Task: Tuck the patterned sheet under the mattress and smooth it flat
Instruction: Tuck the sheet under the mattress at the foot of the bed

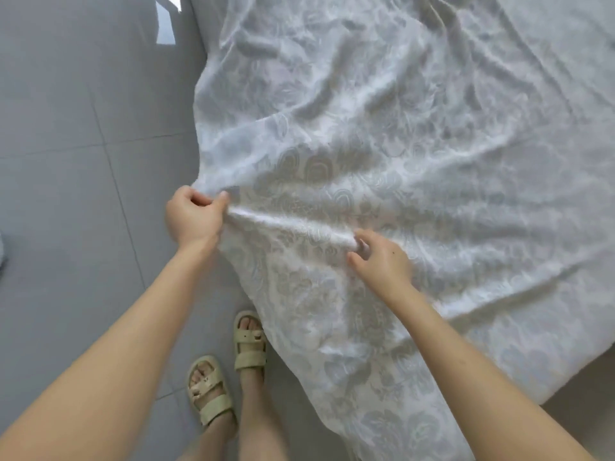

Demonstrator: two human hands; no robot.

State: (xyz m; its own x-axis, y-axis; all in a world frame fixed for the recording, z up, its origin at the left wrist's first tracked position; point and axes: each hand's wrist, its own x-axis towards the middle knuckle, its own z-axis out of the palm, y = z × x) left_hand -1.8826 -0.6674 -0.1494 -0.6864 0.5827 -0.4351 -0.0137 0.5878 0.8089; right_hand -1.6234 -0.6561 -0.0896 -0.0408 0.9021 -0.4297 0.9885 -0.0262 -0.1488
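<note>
The left hand [194, 216] grips the edge of the patterned sheet [382, 134]. At its 3 o'clock, the right hand [379, 257] pinches the ridge drawn between them. The sheet lies wrinkled toward 1 o'clock and drapes floorward at 6. The step looks like gathering the overhang; next it needs pushing under the hidden mattress.

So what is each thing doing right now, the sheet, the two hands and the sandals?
Sheet: wrinkled, hanging loose over the bed's edge, not tucked yet.
Left hand: gripping the sheet's edge.
Right hand: pinching a raised fold of the sheet.
Sandals: on the person's feet, standing on the floor.
</note>
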